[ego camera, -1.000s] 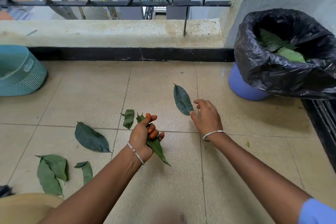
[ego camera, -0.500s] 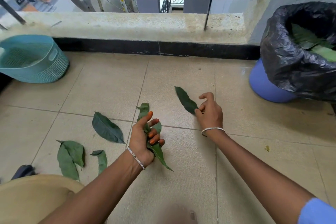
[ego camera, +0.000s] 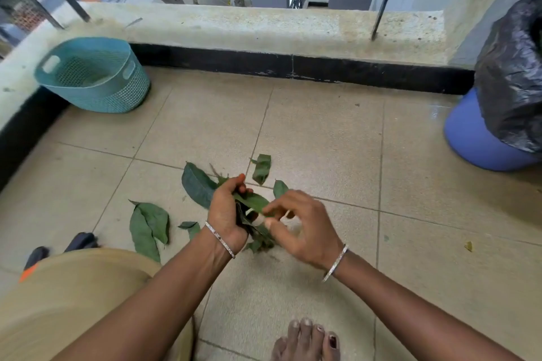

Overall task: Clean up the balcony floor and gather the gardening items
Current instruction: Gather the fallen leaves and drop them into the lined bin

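The left hand (ego camera: 225, 211) is clenched round a bunch of leaves (ego camera: 252, 201). The right hand (ego camera: 305, 226) meets it, fingers half-curled, though blur hides whether they pinch. Left of both hands lie a big leaf (ego camera: 196, 184), just beside the left hand with its long axis far-to-near, and a leaf pair (ego camera: 149, 226) nearer. The bagged bin (ego camera: 510, 82) stands well right.

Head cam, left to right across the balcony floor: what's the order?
teal basket → pair of fallen leaves → left hand gripping leaf bundle → right hand → blue bin lined with black bag
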Tool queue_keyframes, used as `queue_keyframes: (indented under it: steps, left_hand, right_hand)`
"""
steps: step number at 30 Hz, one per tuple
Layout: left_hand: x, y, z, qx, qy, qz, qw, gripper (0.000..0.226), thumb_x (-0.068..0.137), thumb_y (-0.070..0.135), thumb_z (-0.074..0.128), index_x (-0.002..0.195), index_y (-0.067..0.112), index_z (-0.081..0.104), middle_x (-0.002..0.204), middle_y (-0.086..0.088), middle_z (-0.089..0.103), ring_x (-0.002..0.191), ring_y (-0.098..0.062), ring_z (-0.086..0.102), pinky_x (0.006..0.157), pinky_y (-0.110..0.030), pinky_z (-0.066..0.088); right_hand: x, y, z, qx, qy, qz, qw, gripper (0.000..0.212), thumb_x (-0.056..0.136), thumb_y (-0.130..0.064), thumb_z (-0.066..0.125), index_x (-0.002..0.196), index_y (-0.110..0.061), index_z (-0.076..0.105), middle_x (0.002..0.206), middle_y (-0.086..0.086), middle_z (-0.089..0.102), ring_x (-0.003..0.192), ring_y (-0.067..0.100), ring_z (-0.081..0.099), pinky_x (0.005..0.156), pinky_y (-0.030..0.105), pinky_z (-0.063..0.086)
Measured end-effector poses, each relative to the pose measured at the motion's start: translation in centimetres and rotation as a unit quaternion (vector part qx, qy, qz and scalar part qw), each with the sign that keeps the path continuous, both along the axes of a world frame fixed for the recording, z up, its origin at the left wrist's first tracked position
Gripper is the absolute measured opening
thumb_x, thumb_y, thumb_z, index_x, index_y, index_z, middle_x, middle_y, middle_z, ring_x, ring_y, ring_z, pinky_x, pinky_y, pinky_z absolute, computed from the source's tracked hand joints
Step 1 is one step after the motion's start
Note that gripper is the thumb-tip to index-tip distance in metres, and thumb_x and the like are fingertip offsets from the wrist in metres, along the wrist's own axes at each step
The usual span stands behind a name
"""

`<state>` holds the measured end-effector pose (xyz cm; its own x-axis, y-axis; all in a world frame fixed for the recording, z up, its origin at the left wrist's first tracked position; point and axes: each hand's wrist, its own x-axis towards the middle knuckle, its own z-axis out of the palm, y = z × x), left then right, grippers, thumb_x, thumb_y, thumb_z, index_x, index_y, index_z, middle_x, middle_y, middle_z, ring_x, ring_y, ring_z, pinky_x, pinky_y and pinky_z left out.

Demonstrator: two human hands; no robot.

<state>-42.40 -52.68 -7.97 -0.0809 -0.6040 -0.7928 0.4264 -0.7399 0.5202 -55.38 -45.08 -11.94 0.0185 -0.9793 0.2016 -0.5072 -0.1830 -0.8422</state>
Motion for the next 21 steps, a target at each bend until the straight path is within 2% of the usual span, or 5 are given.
queue_keyframes:
  steps: [4,6,9,14,21]
  left_hand:
    - [2.3,-0.5,0.4,0.005,0.043,0.038,0.998,0.041,0.096,0.022,0.054,0.058,0.018,0.04,0.057,-0.004,0.057,0.074,-0.022,0.064,0.088,-0.036,0.048]
    - [2.9,-0.4,0.6,0.013,0.055,0.046,0.997,0.042,0.096,0.024,0.053,0.057,0.018,0.038,0.054,-0.001,0.048,0.069,-0.022,0.065,0.089,-0.038,0.048]
    - [3.6,-0.1,1.1,0.02,0.068,0.058,0.996,0.045,0.095,0.025,0.055,0.054,0.019,0.037,0.049,0.002,0.032,0.042,-0.015,0.042,0.078,-0.037,0.051]
    - [5.2,-0.2,1.3,0.018,0.067,0.054,0.996,0.043,0.094,0.027,0.054,0.057,0.021,0.032,0.046,0.004,0.026,0.034,-0.012,0.026,0.056,-0.026,0.036]
    - [6.8,0.4,1.5,0.017,0.08,0.06,0.995,0.046,0.093,0.031,0.056,0.053,0.019,0.036,0.043,0.003,0.027,0.033,-0.012,0.025,0.05,-0.022,0.034]
  right_hand:
    - [-2.3,-3.5,-2.6,0.075,0.091,-0.122,0.986,0.021,0.089,-0.03,0.065,0.109,-0.024,0.061,0.087,-0.01,0.059,0.077,0.007,0.057,0.067,0.026,0.05]
    - [-2.7,-4.7,-3.9,0.13,0.13,-0.095,0.978,0.036,0.088,-0.033,0.068,0.121,-0.024,0.057,0.104,-0.005,0.058,0.093,0.012,0.057,0.075,0.028,0.049]
    - [-1.8,-5.8,-5.4,0.16,0.219,-0.026,0.962,0.046,0.084,-0.038,0.072,0.125,-0.024,0.056,0.117,-0.003,0.053,0.109,0.017,0.047,0.086,0.03,0.046]
    - [-1.0,-6.0,-6.5,0.127,0.197,-0.068,0.97,0.004,0.092,-0.009,0.062,0.094,-0.013,0.062,0.094,0.002,0.057,0.091,0.022,0.055,0.07,0.026,0.038]
    - [-0.9,-9.2,-4.8,0.081,0.107,-0.146,0.98,0.033,0.081,0.02,0.05,0.096,-0.006,0.062,0.101,0.004,0.051,0.08,0.017,0.055,0.07,0.03,0.054]
